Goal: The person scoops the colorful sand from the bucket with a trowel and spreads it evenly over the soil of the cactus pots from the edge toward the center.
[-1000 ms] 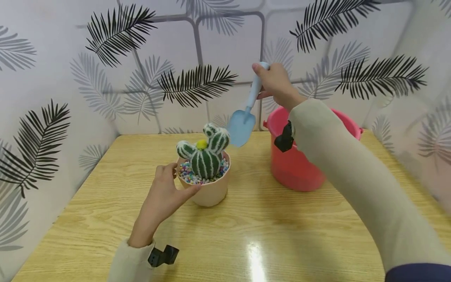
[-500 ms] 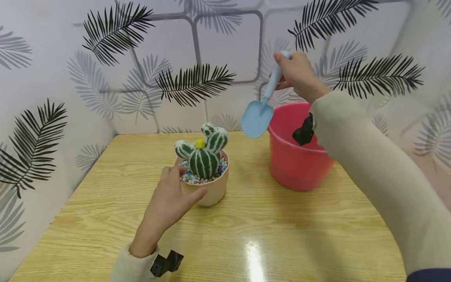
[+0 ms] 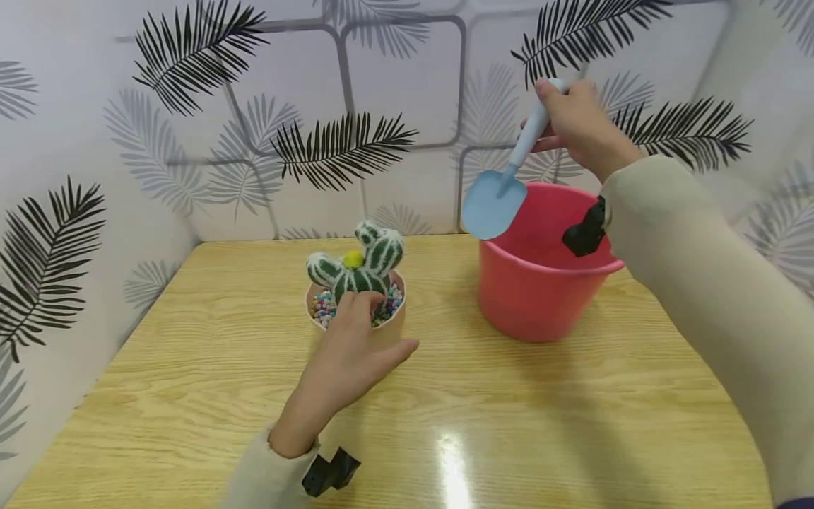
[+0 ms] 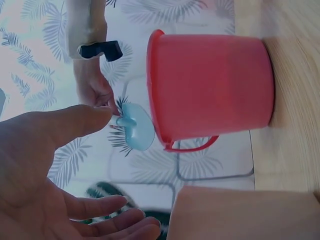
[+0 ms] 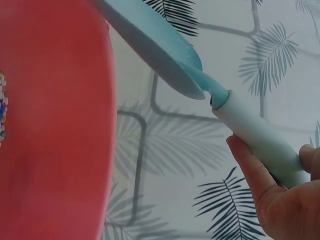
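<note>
My right hand (image 3: 585,124) grips the handle of a light blue toy shovel (image 3: 492,205), held up with its blade pointing down at the left rim of a red bucket (image 3: 540,300). In the right wrist view the shovel's pale handle (image 5: 260,132) lies between fingers and thumb. My left hand (image 3: 346,364) hovers in front of a peach flowerpot (image 3: 391,332), thumb and fingers spread with nothing between them. A green knitted cactus (image 3: 384,253) with a yellow flower stands in the pot among coloured beads. My left hand partly hides both pot and cactus.
Coloured beads (image 5: 2,110) show inside the bucket in the right wrist view. A red bucket handle (image 4: 197,146) hangs at its side. The wooden table (image 3: 210,339) meets a leaf-patterned wall (image 3: 407,85) at the back.
My right hand has carried the shovel rightward and up, from beside the cactus to the bucket's rim. The left hand has come off the pot's rim and moved right in front of it.
</note>
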Demonstrator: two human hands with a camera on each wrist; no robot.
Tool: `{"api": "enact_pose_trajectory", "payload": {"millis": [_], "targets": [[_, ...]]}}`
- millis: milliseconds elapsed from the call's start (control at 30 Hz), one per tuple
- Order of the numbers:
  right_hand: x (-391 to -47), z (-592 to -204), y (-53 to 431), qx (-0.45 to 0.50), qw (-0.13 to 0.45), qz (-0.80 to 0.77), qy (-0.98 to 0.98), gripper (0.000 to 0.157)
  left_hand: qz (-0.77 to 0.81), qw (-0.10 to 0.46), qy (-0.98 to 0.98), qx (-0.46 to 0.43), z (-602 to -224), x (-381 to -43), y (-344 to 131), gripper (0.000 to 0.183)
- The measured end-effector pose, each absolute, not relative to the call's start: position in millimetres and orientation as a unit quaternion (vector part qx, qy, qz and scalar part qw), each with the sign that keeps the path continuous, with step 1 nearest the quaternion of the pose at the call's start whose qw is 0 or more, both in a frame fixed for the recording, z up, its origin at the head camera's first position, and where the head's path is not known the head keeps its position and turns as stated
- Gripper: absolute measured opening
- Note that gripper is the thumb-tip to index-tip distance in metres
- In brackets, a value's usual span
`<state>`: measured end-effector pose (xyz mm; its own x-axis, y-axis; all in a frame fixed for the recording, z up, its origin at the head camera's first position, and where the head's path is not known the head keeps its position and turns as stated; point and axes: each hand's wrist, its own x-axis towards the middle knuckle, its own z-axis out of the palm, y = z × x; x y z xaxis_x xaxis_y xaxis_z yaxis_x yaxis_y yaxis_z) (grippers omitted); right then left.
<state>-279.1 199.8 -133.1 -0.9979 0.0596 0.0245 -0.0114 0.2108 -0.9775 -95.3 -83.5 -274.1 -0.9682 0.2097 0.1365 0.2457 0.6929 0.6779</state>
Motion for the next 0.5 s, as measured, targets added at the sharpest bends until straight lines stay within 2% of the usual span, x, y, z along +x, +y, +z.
{"api": "enact_pose_trajectory", "payload": {"millis": [133,333,500], "targets": [[-278.8,-131.6,212.5,-0.015,0.045,0.621,-0.782,0.047,-0.371,0.022,-0.917,-0.145,-274.3,-100.8,-71.4,0.07],[-277.8,-131.1,226.6,-0.017,0.05,0.609,-0.792,0.031,-0.376,0.015,-0.914,-0.153,-277.2,-110.8,-55.6,0.071],[-278.9,-136.6,239.8,-0.037,0.042,0.602,-0.797,0.029,-0.395,0.006,-0.904,-0.164,-279.4,-120.8,-39.2,0.072]]}}
